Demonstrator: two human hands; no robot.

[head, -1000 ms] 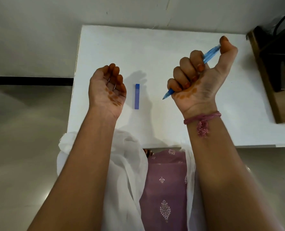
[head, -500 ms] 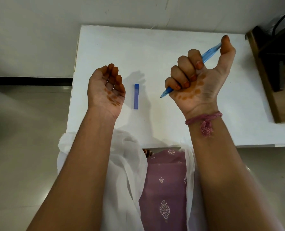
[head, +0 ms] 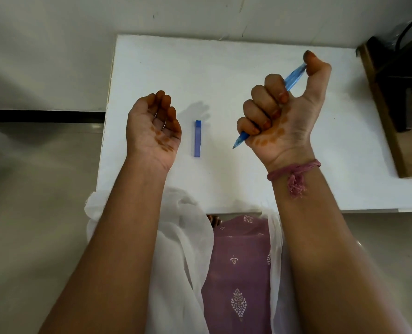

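Right hand [head: 284, 116] fisted round blue pen [head: 295, 75]; left hand [head: 152, 131] loosely curled, empty; blue case [head: 197, 138] between, on white table [head: 224, 68].

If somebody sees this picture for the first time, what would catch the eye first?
First comes the right hand, held palm up over the right half of the white table. Its fist grips a translucent blue pen, with the thumb on the top end. Next comes the left hand, palm up with loosely curled fingers and holding nothing, and between the two hands a small blue case lying flat on the table.
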